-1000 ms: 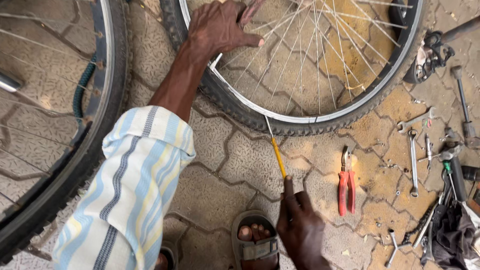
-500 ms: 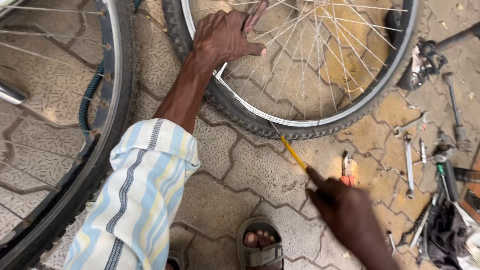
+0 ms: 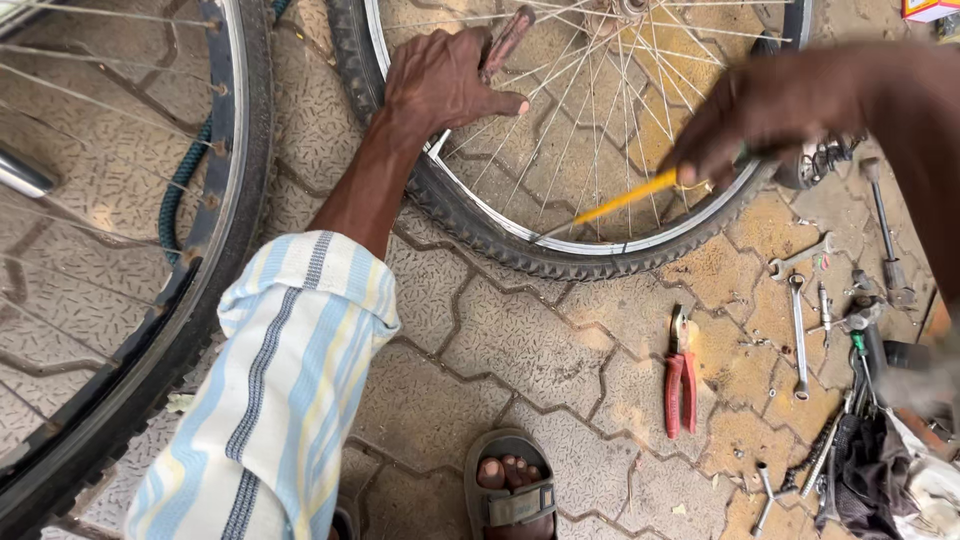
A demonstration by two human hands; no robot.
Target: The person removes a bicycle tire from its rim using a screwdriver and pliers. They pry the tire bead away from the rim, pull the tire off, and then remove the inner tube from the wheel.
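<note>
On the paved ground, wheel (image 3: 560,255) lies flat; left hand (image 3: 440,85) presses spread on its tire and rim. Right hand (image 3: 765,115) pinches yellow screwdriver (image 3: 625,200), tip at the rim. Red pliers (image 3: 682,375) and wrenches (image 3: 797,320) lie nearby.

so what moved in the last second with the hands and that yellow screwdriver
The right hand rose from low by the sandal up to the wheel, carrying the screwdriver; its tip now lies at the rim. Its grip on the handle held throughout. The left hand stayed pressed on the tyre, and the pliers and spanners stayed on the paving.
</note>
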